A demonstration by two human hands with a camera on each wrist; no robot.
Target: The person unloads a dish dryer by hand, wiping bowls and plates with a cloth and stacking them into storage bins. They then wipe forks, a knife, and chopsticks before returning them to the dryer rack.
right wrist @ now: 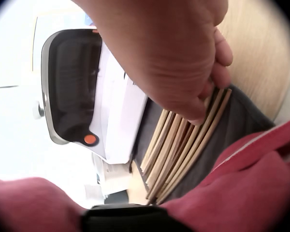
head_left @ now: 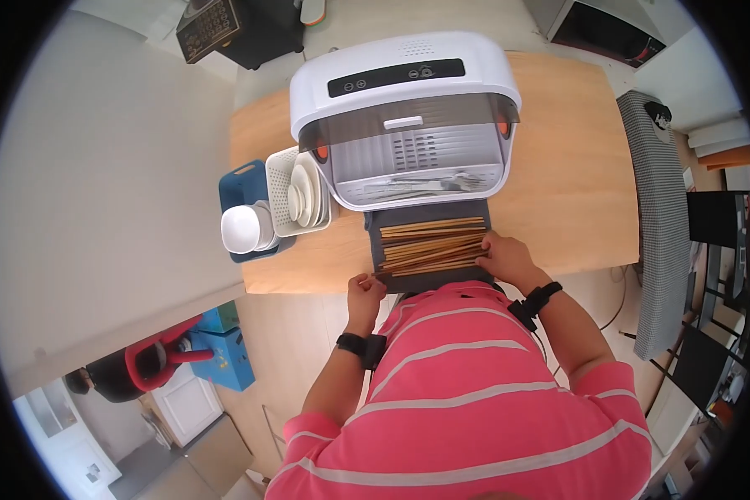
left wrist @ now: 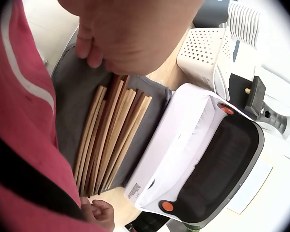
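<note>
Light and dark chopsticks (head_left: 429, 250) (left wrist: 111, 140) (right wrist: 176, 150) lie side by side on a dark grey cloth (head_left: 383, 218) (left wrist: 70, 96) (right wrist: 227, 145) at the table's front edge. At their left ends is my left hand (head_left: 365, 298) (left wrist: 130, 34), fingers curled by the end of a dark chopstick that sticks out; the fingertips are partly hidden. My right hand (head_left: 508, 260) (right wrist: 169, 53) reaches over the right ends, its thumb and curled fingers around chopstick ends; the exact contact is partly covered by the hand.
A white cabinet (head_left: 308, 92) with a raised dark cover and cutlery inside stands behind the cloth. To its left are a white perforated basket (head_left: 281, 196) of plates and a blue basket (head_left: 225, 196) with white bowls (head_left: 242, 229). A checked-cloth surface (head_left: 654, 208) lies right of the table (head_left: 575, 167).
</note>
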